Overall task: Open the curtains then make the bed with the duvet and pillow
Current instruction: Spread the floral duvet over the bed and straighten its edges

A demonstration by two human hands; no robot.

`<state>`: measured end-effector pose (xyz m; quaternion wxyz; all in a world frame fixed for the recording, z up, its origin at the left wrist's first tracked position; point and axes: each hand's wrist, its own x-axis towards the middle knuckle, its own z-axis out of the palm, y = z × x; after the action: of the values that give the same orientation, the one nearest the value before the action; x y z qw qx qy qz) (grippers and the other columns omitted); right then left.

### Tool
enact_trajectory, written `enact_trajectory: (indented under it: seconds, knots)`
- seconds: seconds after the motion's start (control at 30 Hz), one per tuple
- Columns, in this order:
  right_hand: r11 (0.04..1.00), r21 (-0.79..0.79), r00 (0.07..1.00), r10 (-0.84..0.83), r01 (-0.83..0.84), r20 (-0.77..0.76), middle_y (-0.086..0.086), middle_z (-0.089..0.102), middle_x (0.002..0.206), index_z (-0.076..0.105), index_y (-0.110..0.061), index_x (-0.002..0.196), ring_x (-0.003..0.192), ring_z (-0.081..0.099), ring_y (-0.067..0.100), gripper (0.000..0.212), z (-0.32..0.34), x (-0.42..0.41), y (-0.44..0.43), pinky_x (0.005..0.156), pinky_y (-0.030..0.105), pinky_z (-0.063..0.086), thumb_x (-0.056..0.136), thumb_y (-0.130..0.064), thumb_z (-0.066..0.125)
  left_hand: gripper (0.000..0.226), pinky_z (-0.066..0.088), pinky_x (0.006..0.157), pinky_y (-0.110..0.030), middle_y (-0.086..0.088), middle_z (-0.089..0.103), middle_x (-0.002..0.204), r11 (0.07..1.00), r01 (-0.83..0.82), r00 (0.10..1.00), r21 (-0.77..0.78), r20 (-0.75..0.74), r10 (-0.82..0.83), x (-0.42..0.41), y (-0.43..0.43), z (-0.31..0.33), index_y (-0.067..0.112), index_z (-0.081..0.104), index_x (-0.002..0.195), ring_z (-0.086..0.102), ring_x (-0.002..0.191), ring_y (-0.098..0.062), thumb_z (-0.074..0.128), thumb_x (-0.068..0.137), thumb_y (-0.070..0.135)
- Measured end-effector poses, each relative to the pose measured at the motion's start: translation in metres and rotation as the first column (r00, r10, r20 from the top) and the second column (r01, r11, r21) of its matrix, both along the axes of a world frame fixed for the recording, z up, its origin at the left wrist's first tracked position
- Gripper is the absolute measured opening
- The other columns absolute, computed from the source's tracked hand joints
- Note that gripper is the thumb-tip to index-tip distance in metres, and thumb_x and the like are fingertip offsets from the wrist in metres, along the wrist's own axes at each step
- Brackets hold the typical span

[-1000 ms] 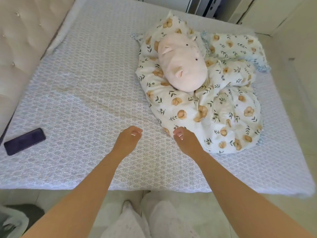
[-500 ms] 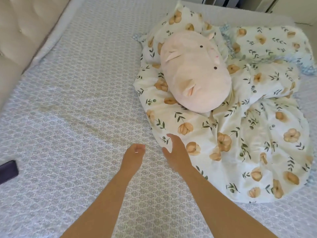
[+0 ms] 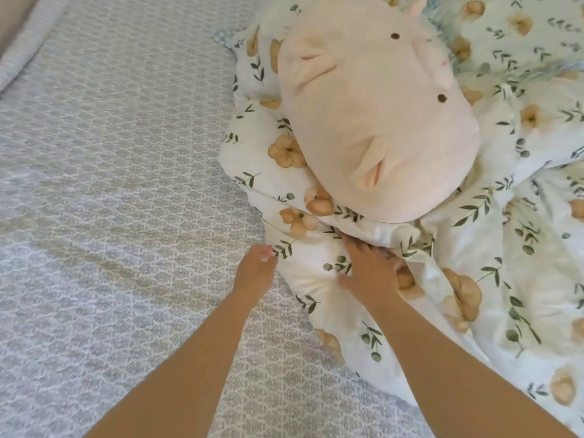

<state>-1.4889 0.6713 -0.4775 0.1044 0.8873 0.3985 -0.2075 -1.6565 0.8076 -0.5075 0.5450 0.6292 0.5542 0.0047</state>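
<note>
Head view: the floral duvet lies bunched in a heap on the right part of the bed, on the patterned sheet. The pink plush pillow rests on top of the heap. The right hand lies flat on the duvet, thumb spread wide, its straight fingers running into a fold. The left hand sits at the duvet's near edge with fingers loosely curled; whether they pinch cloth cannot be told
</note>
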Motion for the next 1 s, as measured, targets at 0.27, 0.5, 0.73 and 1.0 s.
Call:
enact_trajectory:
  seconds: [0.27,0.5,0.73,1.0]
  knots:
    - [0.987,0.158,0.993,-0.043,0.026,0.107,0.004,0.070,0.104,0.053,-0.021,0.126,0.098,0.065,0.028,0.029,-0.011,0.016,0.014,0.082,0.041,0.051,0.098,-0.016,0.047,0.035,0.034,0.049,-0.025,-0.006,0.053,0.087,0.988,0.019,0.998,-0.154,-0.059,-0.029,0.043,0.005,-0.025,-0.002,0.049,0.123,0.048,0.064,-0.015,0.052,0.092,0.012]
    - [0.619,0.121,0.517,-0.514,0.776,-0.685,0.027,0.057,0.124,0.055,0.012,0.119,0.114,0.054,0.038,0.035,0.019,0.036,0.031,0.089,0.037,0.041,0.097,-0.002,0.033,0.029,0.054,0.063,-0.031,-0.002,0.066,0.105,0.776,-0.342,0.896,-0.529,0.065,0.439,0.063,0.006,-0.001,0.024,0.062,0.104,0.063,0.095,-0.021,0.039,0.100,0.040]
    - [0.353,0.053,0.253,-0.550,0.934,-0.796,0.016,0.061,0.103,0.060,-0.009,0.094,0.104,0.056,0.031,0.028,0.062,0.044,0.019,0.097,0.039,0.047,0.098,-0.017,0.033,0.056,0.055,0.089,-0.048,-0.009,0.069,0.120,0.530,-0.153,0.627,-0.834,0.333,0.704,0.088,0.003,0.049,0.021,0.063,0.125,0.065,0.110,-0.031,0.036,0.095,0.060]
    - [0.665,0.356,0.754,-0.562,0.656,-0.341,0.016,0.064,0.103,0.060,-0.007,0.092,0.100,0.058,0.033,0.030,0.129,0.059,0.001,0.076,0.026,0.039,0.094,0.006,0.034,0.046,0.058,0.076,-0.049,-0.009,0.067,0.114,0.768,-0.328,0.756,-0.550,0.335,0.563,0.079,0.021,0.126,0.023,0.051,0.133,0.067,0.098,-0.030,0.064,0.089,0.023]
